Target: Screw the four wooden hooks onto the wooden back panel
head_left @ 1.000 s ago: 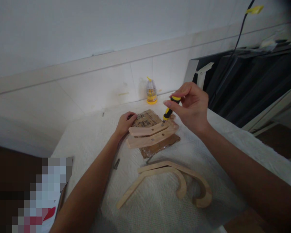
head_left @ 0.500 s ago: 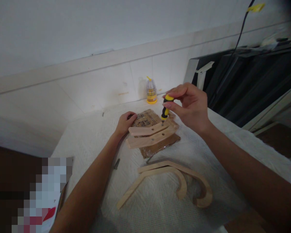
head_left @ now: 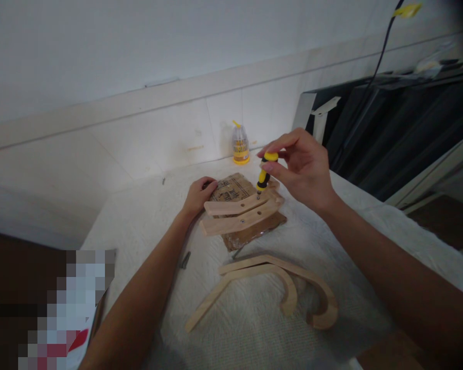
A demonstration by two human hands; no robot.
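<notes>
A person's right hand [head_left: 304, 169] pinches the top of a yellow-and-black screwdriver [head_left: 263, 178] at the right of a table covered by a white cloth [head_left: 139, 226], thumb and fingertips clamped around the handle, the palm clear of it. The tool stands nearly upright with a slight lean, its tip meeting the right part of the far wooden piece [head_left: 224, 207], where a small metal fastener sits; a dark hole shows farther left along the same piece. The near wooden piece [head_left: 220, 225] lies alongside, carrying a hole and a fastener of its own, and both rest across a flat cardboard packet [head_left: 231, 188] printed with dark lettering. At left, the left hand [head_left: 200, 195] lies at the packet's far-left edge, thumb and forefinger close together; the other fingers are mostly hidden, and whether they grip anything cannot be told. On the near side of the packet, two hooked wooden pieces [head_left: 289, 293] lie on the cloth, one partly nested in the other, with loose metal hardware [head_left: 185, 260] to their left, beside the left forearm. A clear, yellow-based container [head_left: 241, 146] stands at the far edge, near the wall [head_left: 170, 123].
</notes>
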